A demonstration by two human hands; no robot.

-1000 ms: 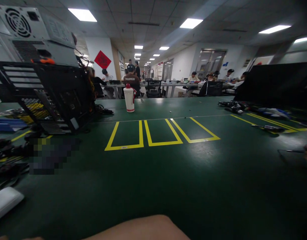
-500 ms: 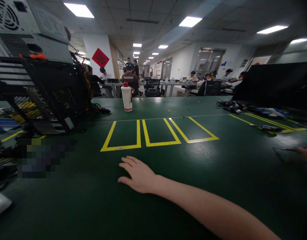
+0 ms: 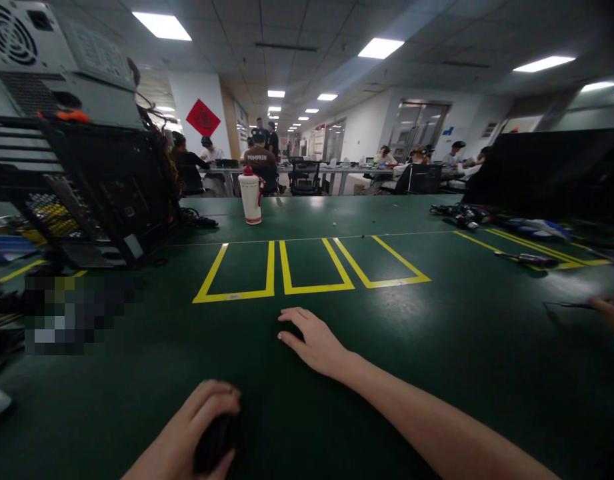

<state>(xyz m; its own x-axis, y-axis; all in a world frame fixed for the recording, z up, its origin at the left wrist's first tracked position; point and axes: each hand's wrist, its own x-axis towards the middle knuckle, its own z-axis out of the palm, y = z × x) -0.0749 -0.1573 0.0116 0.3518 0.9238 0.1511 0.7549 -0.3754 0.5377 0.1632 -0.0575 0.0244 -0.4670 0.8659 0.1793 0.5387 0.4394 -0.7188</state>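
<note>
My left hand [image 3: 207, 423] has come in at the bottom, its fingers curled round a dark, rounded object [image 3: 214, 443] shaped like a computer mouse; the palm side hides part of it. Farther up and to the right, my right hand [image 3: 314, 340] is empty, with thumb and fingers apart, low over the green tabletop [image 3: 307, 427]. Just beyond its fingertips lie the yellow tape outlines [image 3: 319, 289], three in a row.
At the left stands an opened black computer case [image 3: 121, 193] with a power supply [image 3: 94, 57] on top. A white cup [image 3: 251, 200] with a red lid stands behind the outlines. Cables [image 3: 467, 217] lie at right, near another person's hand [image 3: 611, 312] holding a thin dark tool.
My left hand has entered from below holding the dark mouse-shaped object. My right hand has shifted to the right, its fingers less spread. The view has turned slightly.
</note>
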